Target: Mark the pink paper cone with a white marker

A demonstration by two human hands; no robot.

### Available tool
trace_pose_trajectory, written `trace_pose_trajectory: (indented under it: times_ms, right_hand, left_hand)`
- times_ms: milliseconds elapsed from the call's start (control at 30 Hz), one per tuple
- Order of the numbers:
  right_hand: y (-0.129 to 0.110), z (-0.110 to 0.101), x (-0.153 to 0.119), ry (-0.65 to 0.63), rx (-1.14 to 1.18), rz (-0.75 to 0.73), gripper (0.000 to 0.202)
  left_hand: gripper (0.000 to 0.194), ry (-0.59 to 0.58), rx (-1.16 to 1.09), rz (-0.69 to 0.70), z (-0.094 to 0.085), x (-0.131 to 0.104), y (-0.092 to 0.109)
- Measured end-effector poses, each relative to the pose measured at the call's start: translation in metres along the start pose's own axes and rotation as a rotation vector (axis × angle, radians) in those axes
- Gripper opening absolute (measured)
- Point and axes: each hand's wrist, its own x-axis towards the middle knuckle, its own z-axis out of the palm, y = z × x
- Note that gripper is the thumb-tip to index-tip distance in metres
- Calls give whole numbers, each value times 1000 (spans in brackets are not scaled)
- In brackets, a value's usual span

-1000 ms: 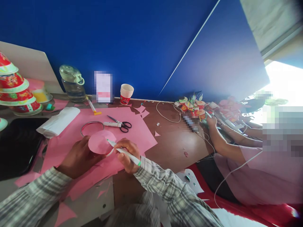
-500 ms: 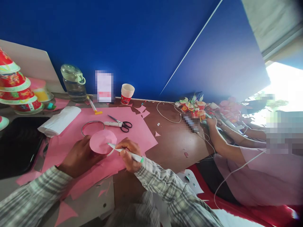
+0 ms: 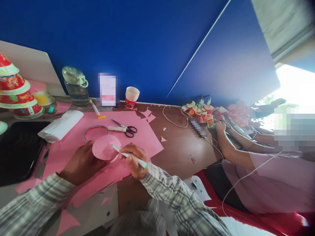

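My left hand point(image 3: 85, 162) is closed around a round piece with a pink paper disc point(image 3: 104, 149) on top. A curved white rim shows under the disc's right edge; whatever lies below is hidden by my fingers. In my right hand point(image 3: 135, 159) is a white felt-tip pen point(image 3: 137, 160) with a green end. Its green tip meets or hovers just over the disc; I cannot tell which. Behind the disc, a metal ring point(image 3: 94, 127) lies on the large pink sheet point(image 3: 142, 131). Black-handled scissors point(image 3: 130, 131) lie close by, beside a white marker point(image 3: 116, 129).
A water bottle point(image 3: 75, 88), stacked paper cups point(image 3: 132, 96) and a yellow-tipped tube point(image 3: 94, 108) stand or lie at the back. At left are a rolled white sheet point(image 3: 61, 126), a black tray-like object point(image 3: 19, 152) and decorated red bowls point(image 3: 18, 95). Another person's arm point(image 3: 233, 144) reaches in from the right.
The pen tip has shifted slightly up and left over the disc. My left hand keeps the same grip. The view has moved very slightly.
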Motion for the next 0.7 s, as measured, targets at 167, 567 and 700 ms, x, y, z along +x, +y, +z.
trace_pose_trajectory:
  times_ms: [167, 567, 700]
  right_hand:
    - [0, 0, 2, 5, -73, -12, 32]
    - [3, 0, -1, 42, -138, 13, 32]
    - [3, 0, -1, 20, -148, 14, 32]
  left_hand:
    - [62, 16, 15, 33, 2, 0, -2]
    - [63, 14, 0, 18, 2, -2, -3]
    - [64, 25, 0, 40, 1, -1, -3]
